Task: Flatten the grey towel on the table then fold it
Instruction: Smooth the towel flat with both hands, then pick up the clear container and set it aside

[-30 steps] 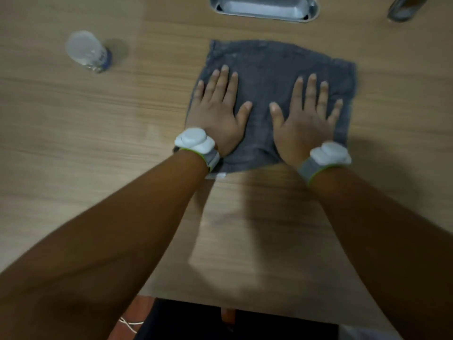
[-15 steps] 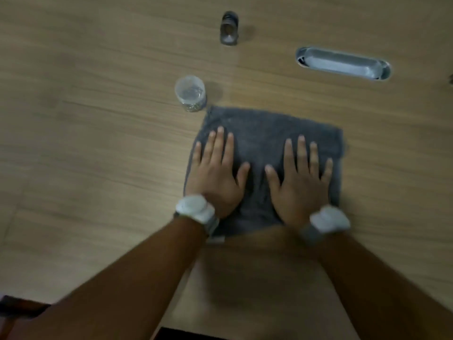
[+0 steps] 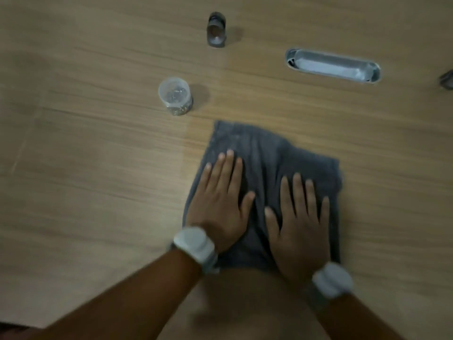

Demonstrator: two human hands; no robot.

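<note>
Our left hand (image 3: 217, 207) and right hand (image 3: 297, 229) lie flat, palms down, fingers spread, side by side at lower centre, forearms bare.

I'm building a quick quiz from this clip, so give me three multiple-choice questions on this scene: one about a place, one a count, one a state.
1. Where is the clear plastic jar relative to the grey towel?
A. on it
B. beyond its far left corner
C. right of it

2. How many hands press the towel?
A. none
B. one
C. two

3. How does the towel lie?
A. spread out with wrinkles
B. rolled up
C. hanging off the table

Answers: 1 B, the jar stands apart on bare wood; 2 C, the left hand and right hand lie palm-down on it; 3 A, creases run between the hands.
</note>
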